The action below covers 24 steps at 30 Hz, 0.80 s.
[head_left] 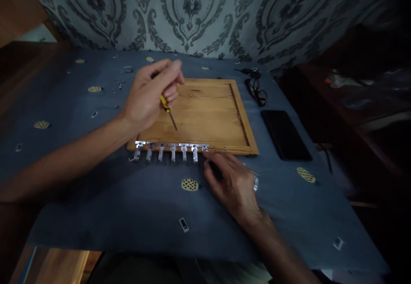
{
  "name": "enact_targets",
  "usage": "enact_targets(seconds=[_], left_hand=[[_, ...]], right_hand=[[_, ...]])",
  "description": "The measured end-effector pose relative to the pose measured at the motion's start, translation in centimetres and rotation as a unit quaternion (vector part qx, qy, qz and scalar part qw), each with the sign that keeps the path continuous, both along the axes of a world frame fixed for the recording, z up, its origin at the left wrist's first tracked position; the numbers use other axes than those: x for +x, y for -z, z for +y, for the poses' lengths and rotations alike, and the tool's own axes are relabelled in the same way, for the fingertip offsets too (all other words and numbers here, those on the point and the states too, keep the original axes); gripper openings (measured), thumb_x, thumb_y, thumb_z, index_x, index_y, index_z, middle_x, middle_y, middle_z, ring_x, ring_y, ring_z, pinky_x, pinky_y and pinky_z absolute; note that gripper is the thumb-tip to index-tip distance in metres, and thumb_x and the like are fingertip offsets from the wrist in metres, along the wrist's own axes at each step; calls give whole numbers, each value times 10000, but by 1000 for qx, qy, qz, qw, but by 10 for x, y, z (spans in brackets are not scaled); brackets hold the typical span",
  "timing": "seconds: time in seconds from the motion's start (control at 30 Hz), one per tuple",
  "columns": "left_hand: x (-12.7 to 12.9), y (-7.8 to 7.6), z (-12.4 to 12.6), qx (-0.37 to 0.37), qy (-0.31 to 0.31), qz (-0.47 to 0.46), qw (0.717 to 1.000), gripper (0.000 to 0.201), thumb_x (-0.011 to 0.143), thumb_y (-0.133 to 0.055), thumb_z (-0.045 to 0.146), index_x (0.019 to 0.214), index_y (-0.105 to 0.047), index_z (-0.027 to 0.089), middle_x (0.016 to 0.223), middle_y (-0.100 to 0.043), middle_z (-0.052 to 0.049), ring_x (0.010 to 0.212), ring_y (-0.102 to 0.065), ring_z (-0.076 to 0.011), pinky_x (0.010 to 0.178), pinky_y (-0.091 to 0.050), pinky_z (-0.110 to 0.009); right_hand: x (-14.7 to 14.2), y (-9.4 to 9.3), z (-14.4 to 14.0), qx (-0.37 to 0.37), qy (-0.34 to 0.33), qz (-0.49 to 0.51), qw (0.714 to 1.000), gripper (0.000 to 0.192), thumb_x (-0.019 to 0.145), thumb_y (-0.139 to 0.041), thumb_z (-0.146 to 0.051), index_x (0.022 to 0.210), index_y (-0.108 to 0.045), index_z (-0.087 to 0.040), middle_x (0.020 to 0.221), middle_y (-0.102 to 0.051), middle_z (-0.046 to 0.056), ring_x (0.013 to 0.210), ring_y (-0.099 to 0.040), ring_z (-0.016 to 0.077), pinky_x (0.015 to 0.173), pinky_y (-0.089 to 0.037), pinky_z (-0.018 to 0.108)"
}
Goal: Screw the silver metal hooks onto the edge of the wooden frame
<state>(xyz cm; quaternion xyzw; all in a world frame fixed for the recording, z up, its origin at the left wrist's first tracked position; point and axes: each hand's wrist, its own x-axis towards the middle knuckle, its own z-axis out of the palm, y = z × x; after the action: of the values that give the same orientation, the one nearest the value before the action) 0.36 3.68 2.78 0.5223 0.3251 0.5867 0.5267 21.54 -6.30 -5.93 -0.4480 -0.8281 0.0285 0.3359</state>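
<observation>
**Screwdriver over the board, fingers at the last bracket**

While my left hand (149, 98) hovers above the left part of the wooden board (205, 113), it is closed around a small screwdriver (168, 112) with a yellow handle; the fingers curl tight over the handle and the dark shaft pokes out below them, slanting down and to the right toward the near edge of the board. Its tip hangs over bare wood, a little short of the row of metal brackets (171, 150).

Those brackets sit side by side along the near edge of the board, their tabs hanging down onto the blue cloth (112, 198) that covers the counter. My right hand (233, 181) lies palm down on the cloth just near the board's near edge, fingers loosely bent, with the fingertips touching the rightmost bracket in the row. Whether it actually pinches that bracket I cannot tell. Another small metal piece (256, 182) lies just beside this hand on its right.

So the screwdriver is up and to the left of the right hand, with the bracket row between the two hands.

A dark phone (285, 134) rests on the cloth to the right of the board, and a pair of glasses (256, 88) lies farther back. Loose small metal bits are scattered on the cloth to the far left.
</observation>
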Motion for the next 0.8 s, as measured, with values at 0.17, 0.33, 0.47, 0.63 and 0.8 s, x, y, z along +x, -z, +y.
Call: enact_targets(seconds=[0.17,0.33,0.47,0.63,0.8], left_hand=[[-31,7,-3,-29,-50,-1,998,355,812,-746,400,603,-574,170,480,-291,70,429,-293,-45,430,-281,-197],[-22,8,-2,-17,-36,-2,999,354,847,-705,415,625,-562,179,483,-293,70,444,-300,-53,447,-286,-198],[-5,18,13,-36,-35,-28,998,379,944,-562,416,643,-519,188,504,-294,69,458,-308,-62,462,-312,-197],[-6,43,32,-50,-78,59,994,339,940,-509,451,705,-490,209,578,-404,51,502,-422,-73,535,-448,-213],[-29,58,38,2,-124,163,979,199,829,-630,340,711,-536,211,631,-518,24,557,-482,-89,552,-455,-216]], right_hand=[[0,2,-1,-4,7,-8,1000,167,946,-547,-173,1036,-686,-197,898,-779,44,784,-710,189,696,-543,303],[-1,0,-1,1,7,-8,1000,171,947,-552,-173,1041,-694,-172,876,-774,56,777,-711,194,698,-547,307],[-1,-2,-1,-6,2,-8,1000,170,941,-557,-157,1039,-695,-174,891,-780,58,780,-715,192,704,-557,306],[0,-2,-1,0,2,-5,1000,168,939,-562,-147,1040,-693,-176,912,-783,59,816,-722,192,734,-563,302],[0,-2,-1,2,-5,-3,1000,156,938,-572,-145,1041,-687,-166,911,-780,64,809,-719,192,720,-563,301]])
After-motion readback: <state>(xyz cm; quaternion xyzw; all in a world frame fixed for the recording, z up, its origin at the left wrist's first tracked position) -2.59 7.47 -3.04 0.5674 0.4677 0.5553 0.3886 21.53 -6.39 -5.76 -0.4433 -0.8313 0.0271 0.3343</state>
